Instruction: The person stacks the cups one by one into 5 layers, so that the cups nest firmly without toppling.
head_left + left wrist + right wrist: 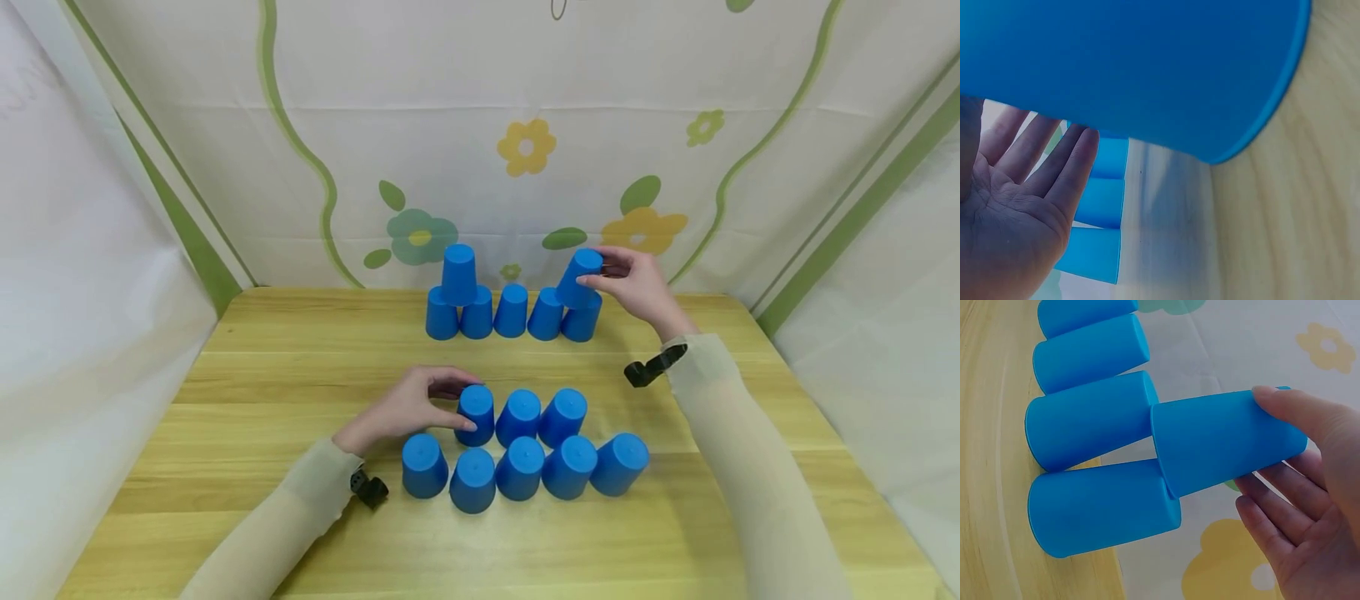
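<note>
Front row (520, 473): five upside-down cups on the surface (300, 400), probably light, stiff plastic.
Left hand (412, 406): thumb and fingers pinch the middle-row cup (482, 410), at 11 o'clock from the front row's centre; opposite sides look the surest hold (smooth walls may slip).
Back row (511, 312): five more cups at 12 o'clock, likely easy to nudge.
Right hand (639, 287): pinches the raised cup (574, 281) at 1 o'clock, its rim at the tops of two cups; the narrow closed end suits a gentle grip.
</note>
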A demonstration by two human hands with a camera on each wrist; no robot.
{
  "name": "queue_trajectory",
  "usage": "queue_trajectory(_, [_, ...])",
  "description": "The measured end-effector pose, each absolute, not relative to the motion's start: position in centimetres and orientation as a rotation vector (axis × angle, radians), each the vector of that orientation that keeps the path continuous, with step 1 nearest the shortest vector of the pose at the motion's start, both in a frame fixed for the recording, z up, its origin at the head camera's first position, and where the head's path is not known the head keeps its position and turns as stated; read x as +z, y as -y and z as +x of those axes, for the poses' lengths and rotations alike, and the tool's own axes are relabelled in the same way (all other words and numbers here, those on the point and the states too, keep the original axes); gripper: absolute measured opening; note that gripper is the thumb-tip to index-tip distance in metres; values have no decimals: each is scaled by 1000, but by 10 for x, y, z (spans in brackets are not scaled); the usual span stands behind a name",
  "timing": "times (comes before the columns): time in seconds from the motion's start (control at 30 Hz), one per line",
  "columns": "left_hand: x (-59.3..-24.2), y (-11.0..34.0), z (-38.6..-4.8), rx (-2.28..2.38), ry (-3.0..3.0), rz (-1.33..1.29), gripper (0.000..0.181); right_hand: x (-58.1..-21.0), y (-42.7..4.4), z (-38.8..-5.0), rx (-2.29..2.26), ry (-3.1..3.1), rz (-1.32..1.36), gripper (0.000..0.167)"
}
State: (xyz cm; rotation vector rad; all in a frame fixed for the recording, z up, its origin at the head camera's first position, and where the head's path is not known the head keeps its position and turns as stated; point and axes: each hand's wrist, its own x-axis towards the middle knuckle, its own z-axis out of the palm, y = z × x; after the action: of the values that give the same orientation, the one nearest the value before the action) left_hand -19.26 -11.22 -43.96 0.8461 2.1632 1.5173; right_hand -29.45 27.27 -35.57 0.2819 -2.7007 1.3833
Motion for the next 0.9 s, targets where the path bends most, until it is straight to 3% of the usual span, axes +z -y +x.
queue_trajectory(0.63, [-435,109,-198,1518,-2185,833,52,-355,-287,-270,1392,2711,412,74])
queue_trajectory(0.9, [-428,109,-203,1542,-2197,805,53,-355,-291,-248,1366,2706,448,69])
